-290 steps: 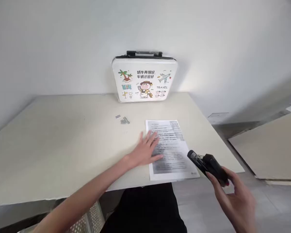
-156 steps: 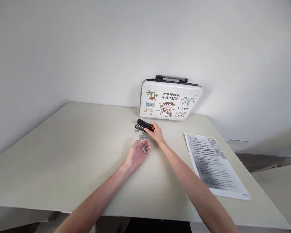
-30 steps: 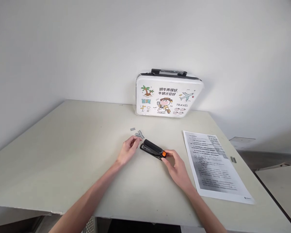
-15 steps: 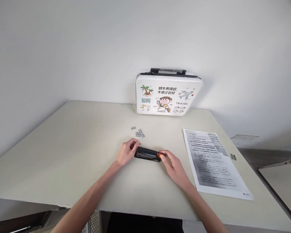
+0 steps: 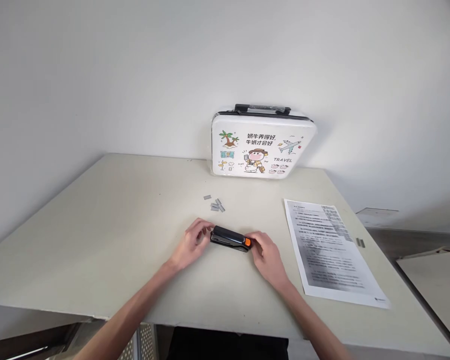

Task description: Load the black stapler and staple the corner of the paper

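Observation:
A black stapler (image 5: pixel 229 239) with an orange button at its right end lies on the pale table, its long side towards me. My right hand (image 5: pixel 269 257) holds that right end, with fingers behind and thumb in front. At the other end, my left hand (image 5: pixel 191 245) has its thumb and fingers apart and curved. A fingertip reaches the stapler's left tip; whether it touches I cannot tell. Just beyond the stapler lie several grey staple strips (image 5: pixel 215 206).
A white cartoon-printed case (image 5: pixel 263 145) with a black handle stands at the back against the wall. On the right lies a printed sheet of paper (image 5: pixel 328 255), with small grey strips (image 5: pixel 360 242) beside it near the table's right edge.
My left hand has opened its fingers and drawn slightly back to the left from the stapler. My right thumb has come off the orange button, which now shows fully.

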The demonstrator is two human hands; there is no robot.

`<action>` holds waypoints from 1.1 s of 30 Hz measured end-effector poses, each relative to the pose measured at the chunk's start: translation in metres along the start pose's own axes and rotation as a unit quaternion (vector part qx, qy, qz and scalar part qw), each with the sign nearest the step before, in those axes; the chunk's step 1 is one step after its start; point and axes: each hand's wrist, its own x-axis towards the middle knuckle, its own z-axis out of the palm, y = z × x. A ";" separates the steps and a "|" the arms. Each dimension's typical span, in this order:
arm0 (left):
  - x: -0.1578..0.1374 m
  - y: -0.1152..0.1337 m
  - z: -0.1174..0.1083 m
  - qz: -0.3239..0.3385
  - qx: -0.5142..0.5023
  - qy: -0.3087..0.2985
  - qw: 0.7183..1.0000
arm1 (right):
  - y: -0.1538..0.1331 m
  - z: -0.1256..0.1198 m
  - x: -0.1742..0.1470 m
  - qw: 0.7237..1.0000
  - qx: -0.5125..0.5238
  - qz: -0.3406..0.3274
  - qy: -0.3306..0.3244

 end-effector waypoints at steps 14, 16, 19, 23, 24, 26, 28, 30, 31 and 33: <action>-0.019 -0.006 -0.006 0.046 0.029 -0.030 0.998 | -0.002 -0.003 -0.007 0.997 0.010 -0.039 -0.072; -0.025 -0.010 -0.012 0.044 0.039 -0.027 0.998 | -0.001 -0.003 -0.006 0.996 0.010 -0.043 -0.079; -0.034 -0.014 -0.029 0.046 0.065 -0.019 0.997 | -0.002 -0.003 -0.006 0.995 0.010 -0.044 -0.084; -0.040 -0.017 -0.056 0.034 0.077 -0.039 0.996 | -0.003 -0.004 -0.007 0.996 0.009 -0.036 -0.081; -0.039 -0.017 -0.060 0.032 0.073 -0.050 0.996 | -0.003 -0.004 -0.007 0.996 0.009 -0.036 -0.081; -0.034 -0.018 -0.064 0.026 0.061 -0.058 0.996 | -0.001 -0.006 -0.009 0.996 0.011 -0.037 -0.082; -0.020 -0.022 -0.060 0.010 0.056 -0.034 0.998 | 0.001 -0.008 -0.011 0.996 0.015 -0.034 -0.082; 0.001 -0.028 -0.050 -0.013 0.071 0.009 0.997 | 0.003 -0.011 -0.014 0.996 0.018 -0.029 -0.080; 0.015 -0.033 -0.044 -0.020 0.083 0.029 0.996 | 0.003 -0.012 -0.016 0.996 0.018 -0.026 -0.079; 0.046 -0.042 -0.031 -0.015 0.116 0.062 0.991 | 0.004 -0.013 -0.017 0.997 0.018 -0.024 -0.074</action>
